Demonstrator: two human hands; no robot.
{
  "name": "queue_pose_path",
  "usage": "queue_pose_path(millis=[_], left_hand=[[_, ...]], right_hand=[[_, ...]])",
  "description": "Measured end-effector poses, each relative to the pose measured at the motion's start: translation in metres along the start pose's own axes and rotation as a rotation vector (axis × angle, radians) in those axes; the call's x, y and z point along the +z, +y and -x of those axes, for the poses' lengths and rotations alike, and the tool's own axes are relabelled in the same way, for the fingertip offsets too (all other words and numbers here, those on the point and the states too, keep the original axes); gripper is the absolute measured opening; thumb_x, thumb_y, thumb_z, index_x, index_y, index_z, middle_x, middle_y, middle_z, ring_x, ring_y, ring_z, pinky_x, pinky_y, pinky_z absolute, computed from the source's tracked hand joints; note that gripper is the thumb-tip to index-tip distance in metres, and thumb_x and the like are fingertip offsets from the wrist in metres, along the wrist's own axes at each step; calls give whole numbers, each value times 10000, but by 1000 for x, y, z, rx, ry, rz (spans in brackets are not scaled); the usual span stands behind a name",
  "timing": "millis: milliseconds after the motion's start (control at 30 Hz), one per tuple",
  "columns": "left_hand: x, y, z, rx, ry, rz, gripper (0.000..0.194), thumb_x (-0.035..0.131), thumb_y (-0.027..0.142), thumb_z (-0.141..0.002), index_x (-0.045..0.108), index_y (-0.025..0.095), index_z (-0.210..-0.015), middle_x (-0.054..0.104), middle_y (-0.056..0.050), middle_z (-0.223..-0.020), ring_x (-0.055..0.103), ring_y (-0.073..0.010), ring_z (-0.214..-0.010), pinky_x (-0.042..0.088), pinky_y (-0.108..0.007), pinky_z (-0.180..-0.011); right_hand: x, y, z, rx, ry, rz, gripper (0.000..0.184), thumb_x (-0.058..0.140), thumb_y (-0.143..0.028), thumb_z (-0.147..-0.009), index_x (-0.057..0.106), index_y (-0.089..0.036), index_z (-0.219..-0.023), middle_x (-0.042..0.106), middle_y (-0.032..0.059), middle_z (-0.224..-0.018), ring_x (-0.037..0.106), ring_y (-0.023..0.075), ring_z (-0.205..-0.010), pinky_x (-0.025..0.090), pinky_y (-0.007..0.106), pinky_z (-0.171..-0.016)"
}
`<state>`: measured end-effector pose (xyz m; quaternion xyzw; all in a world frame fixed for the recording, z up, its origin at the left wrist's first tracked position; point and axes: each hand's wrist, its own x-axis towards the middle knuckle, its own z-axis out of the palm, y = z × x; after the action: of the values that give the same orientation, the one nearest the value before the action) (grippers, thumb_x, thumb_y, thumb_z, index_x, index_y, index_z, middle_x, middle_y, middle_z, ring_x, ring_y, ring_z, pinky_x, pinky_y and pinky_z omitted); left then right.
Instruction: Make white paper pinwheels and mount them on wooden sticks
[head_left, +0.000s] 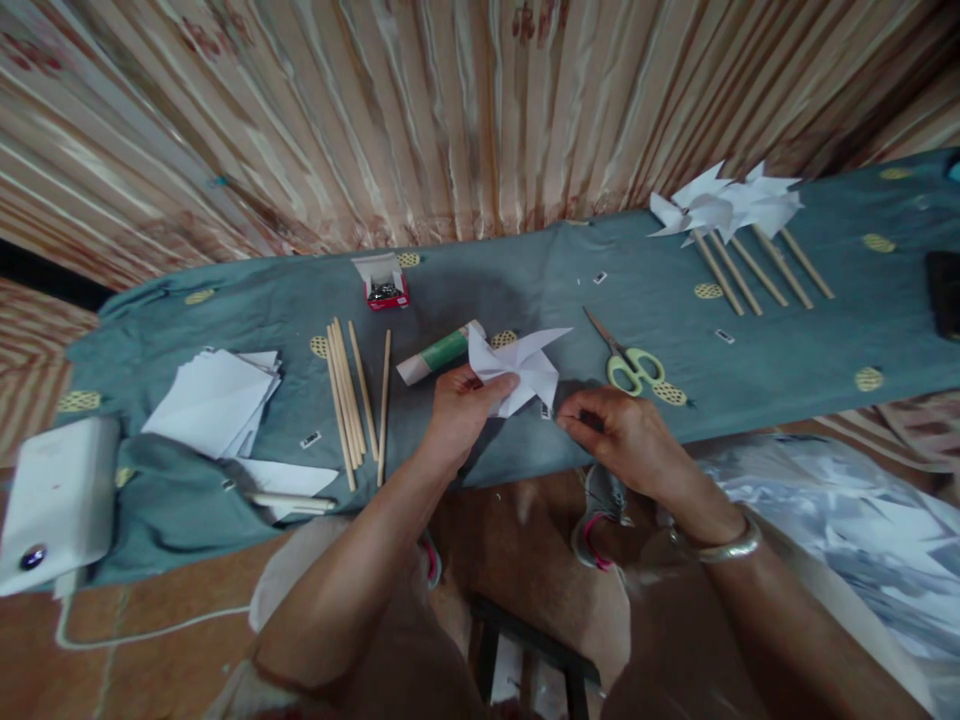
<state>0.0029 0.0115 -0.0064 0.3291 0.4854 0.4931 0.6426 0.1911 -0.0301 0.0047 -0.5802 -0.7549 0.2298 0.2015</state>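
My left hand (466, 412) grips a white paper pinwheel (534, 368) by its near left side, the thumb pressed on top. Just right of the paper's lower corner, my right hand (622, 432) is closed in a pinch; anything between its fingertips is too small to make out. Behind the pinwheel lies a tube with a green band (444, 352). Scissors with pale green handles (636, 370) rest beyond my right hand. Several wooden sticks (346, 405) lie to the left, and a small red-and-white box (388, 292) stands open with dark metallic bits inside.
Pinwheels on sticks (731, 208) lie at the back right. On the left are a stack of white paper (210, 400) and a white device (60, 500) with a cable. A clear plastic bag (840, 510) is beside my right arm. A curtain (450, 120) hangs behind the cloth-covered table (525, 275).
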Motion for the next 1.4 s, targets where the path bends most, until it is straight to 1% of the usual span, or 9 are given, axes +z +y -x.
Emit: queue_pose_path(millis=[167, 300, 367, 433, 567, 700, 933, 1133, 1400], left_hand=[[1, 0, 1, 4, -13, 9, 184, 809, 244, -548, 746, 153, -695, 721, -17, -699, 605, -142, -636, 472, -278, -678], [4, -2, 2, -7, -31, 20, 167, 811, 247, -554, 739, 153, -672, 720, -18, -683, 607, -142, -621, 472, -278, -661], [6, -3, 3, -14, -39, 2, 151, 806, 249, -561, 733, 148, -646, 710, -16, -651, 592, -132, -588, 460, -267, -627], [8, -4, 5, -20, -47, -16, 139, 800, 246, -559, 729, 147, -625, 701, -12, -624, 578, -125, -562, 448, -258, -597], [11, -3, 7, -31, -78, -33, 120, 788, 258, -578, 729, 162, -620, 700, -7, -621, 578, -128, -549, 446, -257, -579], [12, -3, 10, -42, -107, -22, 110, 787, 253, -580, 732, 168, -624, 703, -8, -629, 574, -121, -546, 443, -250, -574], [11, -5, 14, -55, -126, -43, 108, 784, 242, -574, 728, 160, -618, 681, -1, -598, 544, -108, -530, 407, -226, -529], [9, -4, 16, -66, -153, -47, 136, 792, 256, -583, 741, 156, -660, 689, -7, -619, 556, -115, -551, 424, -238, -564], [8, -1, 17, -92, -132, -23, 161, 820, 262, -549, 740, 154, -638, 684, -5, -622, 547, -111, -538, 413, -243, -554]], right_hand=[[-10, 2, 9, 40, 15, -117, 127, 573, -227, -857, 676, -226, -781, 691, 17, -758, 625, 180, -689, 470, 302, -656], [-24, -6, 15, 69, 193, -261, 95, 634, -325, -847, 685, -248, -828, 683, 4, -772, 633, 190, -725, 504, 319, -698], [-27, -14, 15, 43, 254, -249, 67, 637, -302, -852, 683, -256, -836, 692, 9, -814, 643, 205, -786, 513, 352, -767], [-26, -23, 13, -8, 301, -202, 60, 630, -277, -862, 681, -259, -837, 709, 30, -967, 647, 241, -945, 491, 419, -902], [-19, -34, 7, -87, 363, -112, 60, 635, -289, -862, 682, -267, -832, 565, 36, -1358, 492, 315, -1285, 379, 532, -1080], [-12, -33, 3, -124, 368, -114, 71, 626, -292, -870, 675, -260, -828, 431, -2, -1493, 268, 330, -1451, 238, 585, -1171], [-7, -32, -2, -98, 331, -146, 116, 607, -300, -882, 676, -231, -819, 413, 25, -1515, 255, 339, -1458, 233, 602, -1166], [-7, -33, -4, -65, 303, -192, 91, 625, -278, -868, 669, -228, -806, 432, 32, -1506, 261, 330, -1459, 228, 590, -1172], [-5, -30, -5, -49, 290, -228, 81, 621, -267, -866, 675, -236, -814, 463, 30, -1482, 320, 316, -1435, 237, 568, -1179]])
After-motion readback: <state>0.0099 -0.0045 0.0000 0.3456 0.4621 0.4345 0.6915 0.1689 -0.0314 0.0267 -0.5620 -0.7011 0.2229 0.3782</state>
